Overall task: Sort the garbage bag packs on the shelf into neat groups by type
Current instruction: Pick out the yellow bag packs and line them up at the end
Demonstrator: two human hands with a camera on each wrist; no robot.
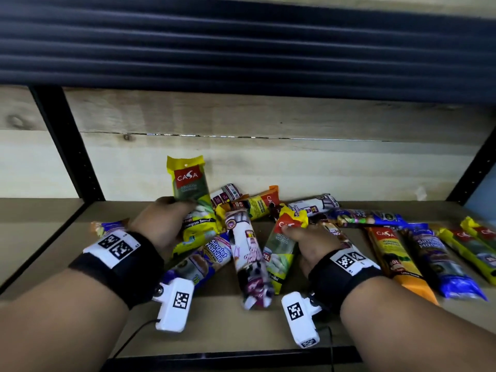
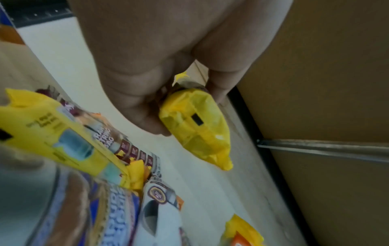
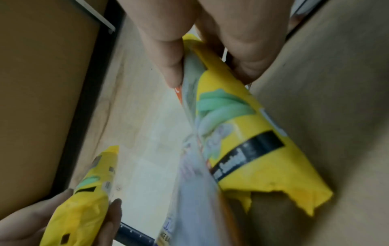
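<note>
Left hand [image 1: 161,224] grips a yellow Casa pack [image 1: 190,181], raised above the pile. Right hand [image 1: 308,242] grips a second yellow Casa pack [image 1: 281,248] beside it.

The shelf [image 1: 48,232] is a tan board in a black metal frame, with pale wood planks behind it. A jumbled pile of garbage bag packs [image 1: 249,210] lies at its middle, against the back: yellow, white, orange and blue packs crossing one another. A white pack with purple print [image 1: 248,259] points toward the front edge, beside a blue-and-white pack [image 1: 204,261]. To the right an orange pack [image 1: 397,261], a blue pack [image 1: 440,261] and a yellow pack [image 1: 467,251] lie side by side. At far left one more pack [image 1: 107,226], possibly blue and orange, is blurred.
</note>
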